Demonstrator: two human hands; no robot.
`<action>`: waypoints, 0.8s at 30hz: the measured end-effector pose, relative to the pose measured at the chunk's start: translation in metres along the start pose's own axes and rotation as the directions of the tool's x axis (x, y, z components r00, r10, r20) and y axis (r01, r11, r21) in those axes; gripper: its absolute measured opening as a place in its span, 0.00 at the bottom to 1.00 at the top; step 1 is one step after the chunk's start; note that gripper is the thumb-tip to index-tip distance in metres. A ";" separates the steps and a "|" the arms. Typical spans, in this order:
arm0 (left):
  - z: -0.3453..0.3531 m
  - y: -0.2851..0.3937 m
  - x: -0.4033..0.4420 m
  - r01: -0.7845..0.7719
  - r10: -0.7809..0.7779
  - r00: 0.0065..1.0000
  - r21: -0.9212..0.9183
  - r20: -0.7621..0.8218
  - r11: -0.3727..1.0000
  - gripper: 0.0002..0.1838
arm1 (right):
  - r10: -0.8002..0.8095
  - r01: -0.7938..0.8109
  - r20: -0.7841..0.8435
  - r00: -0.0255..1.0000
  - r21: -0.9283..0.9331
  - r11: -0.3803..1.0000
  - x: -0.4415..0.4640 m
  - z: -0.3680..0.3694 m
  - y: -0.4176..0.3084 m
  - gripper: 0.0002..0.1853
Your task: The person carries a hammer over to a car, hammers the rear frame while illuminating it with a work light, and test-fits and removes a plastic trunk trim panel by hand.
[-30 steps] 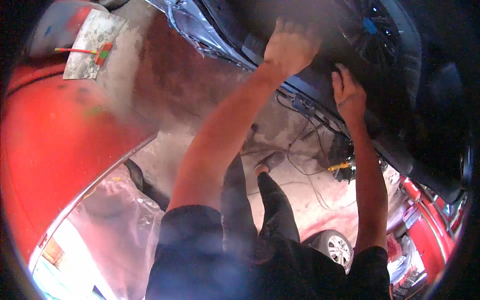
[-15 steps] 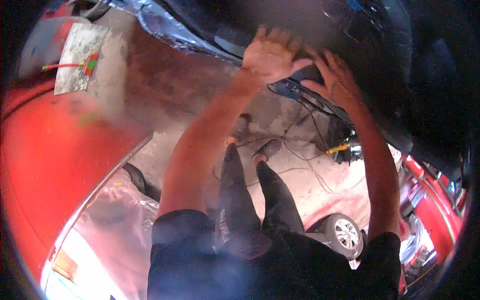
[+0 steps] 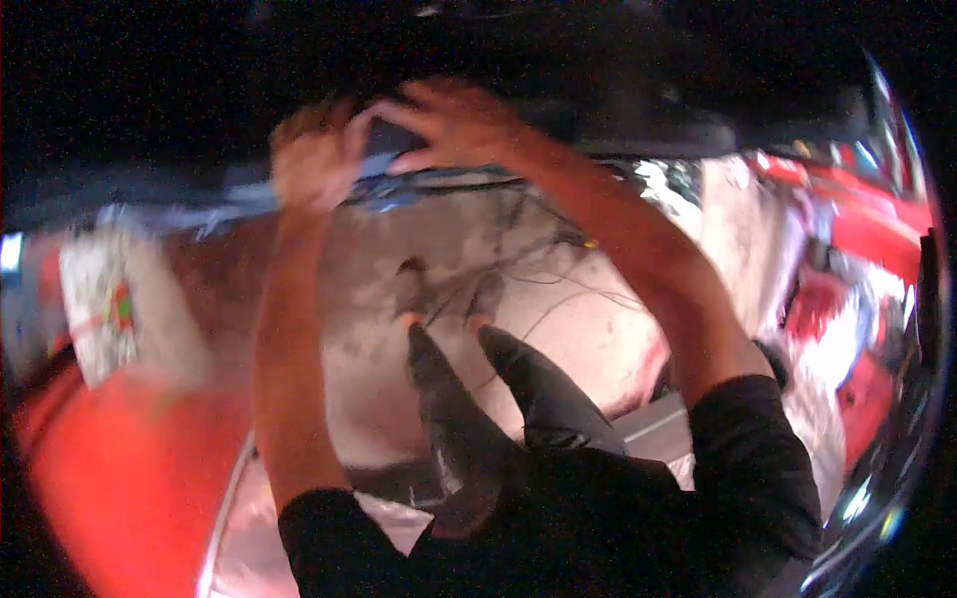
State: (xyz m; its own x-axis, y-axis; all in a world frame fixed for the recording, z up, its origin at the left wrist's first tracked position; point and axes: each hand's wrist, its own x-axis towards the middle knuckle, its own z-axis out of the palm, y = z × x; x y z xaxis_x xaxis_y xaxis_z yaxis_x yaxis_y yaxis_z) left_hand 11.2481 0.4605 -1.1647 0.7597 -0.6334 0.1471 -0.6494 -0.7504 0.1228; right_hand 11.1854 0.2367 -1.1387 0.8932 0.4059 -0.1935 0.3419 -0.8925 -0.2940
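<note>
Head view, panel: the dark car body panel (image 3: 648, 120) spans the top, beyond my arms; I judge it broad, stiff and awkwardly heavy, smooth enough to slip under a flat palm, best held by its lower edge.
Head view, left hand: my left hand (image 3: 314, 164) is blurred at that edge; I cannot tell how its fingers are set or whether they touch.
Head view, right hand: my right hand (image 3: 449, 120) is just beside it, thumb wide of the fingers, nothing visible in the grip; contact is unclear.
Head view, edge: bluish, streaked by blur.
Head view, surroundings: glossy, curved red bodywork (image 3: 130, 468) at my left; thin, loosely looped cables (image 3: 501, 266) on the mottled floor (image 3: 558, 344).
</note>
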 end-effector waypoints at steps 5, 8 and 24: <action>0.003 0.004 0.009 0.002 -0.001 0.998 0.023 -0.070 1.000 0.22 | 0.176 -0.233 -0.300 0.937 -0.164 0.959 -0.071 0.010 0.063 0.42; 0.014 -0.004 0.012 -0.012 0.013 0.997 0.015 -0.080 1.000 0.22 | 0.328 -0.384 -0.291 0.899 -0.161 0.909 -0.109 0.005 0.115 0.39; 0.030 -0.005 0.017 -0.081 0.080 0.997 0.056 0.013 0.995 0.27 | 0.277 -0.385 -0.541 0.794 -0.095 0.918 -0.122 0.022 0.120 0.28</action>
State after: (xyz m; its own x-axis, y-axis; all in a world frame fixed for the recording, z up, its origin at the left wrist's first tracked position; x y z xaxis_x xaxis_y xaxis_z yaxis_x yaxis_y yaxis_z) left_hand 11.2657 0.4482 -1.1919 0.7054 -0.6940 0.1441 -0.7059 -0.7061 0.0555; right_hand 11.1108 0.0838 -1.1707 0.9619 -0.0316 0.2715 -0.0025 -0.9943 -0.1065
